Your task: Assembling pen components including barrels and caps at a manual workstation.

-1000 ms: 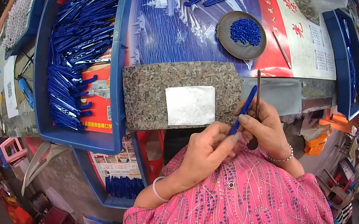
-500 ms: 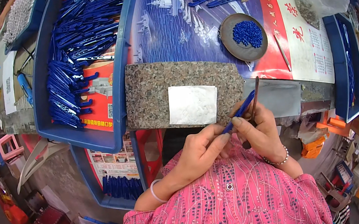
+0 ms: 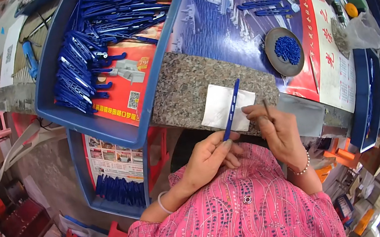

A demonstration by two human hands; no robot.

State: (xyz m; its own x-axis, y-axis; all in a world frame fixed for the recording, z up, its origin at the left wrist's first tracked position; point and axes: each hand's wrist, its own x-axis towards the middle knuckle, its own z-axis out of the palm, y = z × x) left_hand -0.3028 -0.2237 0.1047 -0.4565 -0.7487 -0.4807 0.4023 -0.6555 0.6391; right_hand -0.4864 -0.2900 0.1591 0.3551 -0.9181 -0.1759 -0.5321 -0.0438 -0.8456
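Note:
My left hand (image 3: 213, 159) pinches the lower end of a slim, slotted blue plastic strip (image 3: 233, 107). Its far end points up and away over a folded white paper (image 3: 213, 108) on a speckled granite slab (image 3: 181, 82). To the right, my right hand (image 3: 281, 137) is closed around a thin dark stick-like tool (image 3: 266, 107), apart from the strip; most of the tool is hidden by the fingers. Beyond the slab, a round dish (image 3: 274, 62) holds many small blue beads (image 3: 288, 50). A few more blue strips (image 3: 264, 8) lie on the poster behind it.
A large blue tray (image 3: 142, 119) full of blue strips (image 3: 75, 70) stands left of the slab. Below it sits a second blue tray (image 3: 87, 196) with more strips. A thin pen-like rod (image 3: 314, 72) lies right of the dish; another blue tray (image 3: 366, 106) stands far right.
My hands have come apart: the right has drawn away from the blue strip with the stick-like tool. My left hand now holds the strip extended over the white paper. The whole view has shifted.

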